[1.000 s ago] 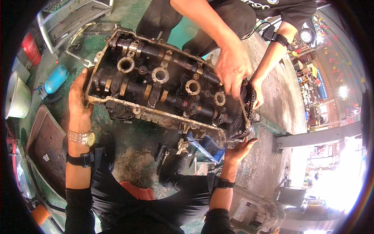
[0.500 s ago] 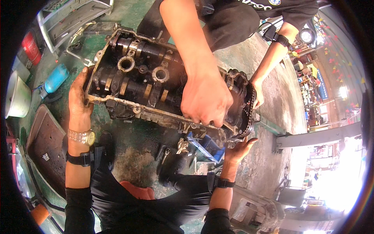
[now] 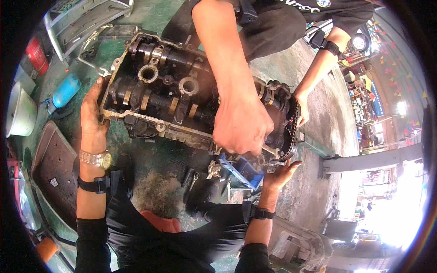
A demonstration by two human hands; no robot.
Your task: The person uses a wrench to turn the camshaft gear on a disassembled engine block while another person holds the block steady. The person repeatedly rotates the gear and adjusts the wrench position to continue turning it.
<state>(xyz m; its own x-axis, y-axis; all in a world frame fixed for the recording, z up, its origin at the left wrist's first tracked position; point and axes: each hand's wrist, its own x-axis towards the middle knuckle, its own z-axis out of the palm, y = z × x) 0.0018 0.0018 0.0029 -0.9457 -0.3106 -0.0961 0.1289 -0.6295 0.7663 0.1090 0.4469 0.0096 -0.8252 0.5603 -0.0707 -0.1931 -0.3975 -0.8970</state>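
Oil-darkened metal: cylinder head [image 3: 180, 107], camshafts exposed, set lengthwise between me and a co-worker, above the floor; what bears its weight underneath cannot be seen. At its right end runs a timing chain [image 3: 296, 113].

Left hand [image 3: 94, 107]: curled against the left end wall, holding it. Right hand [image 3: 278, 176]: partly spread beneath the near corner of the chain end, one digit pointing outward; contact is hidden, so I cannot tell whether it grips or only supports. One co-worker's hand [image 3: 243, 125] is fisted over the near rim; the other [image 3: 302, 109] is beside the chain.

Handling, in my judgement: heavy, rigid, slippery where oiled. The end walls offer the soundest hold; the chain and the thin gasket rim should not carry load.

Surface: worn green-painted floor [image 3: 154, 173], stained dark. On it below lie a wrench [image 3: 193, 181] and a blue bin [image 3: 243, 173].

Room: to the left, a rusty tray [image 3: 54, 150], a blue bottle [image 3: 63, 93], a pale bucket [image 3: 22, 109] and a red cylinder [image 3: 36, 55]; to the right, a pale beam [image 3: 373, 159], cluttered shelving and glaring daylight.
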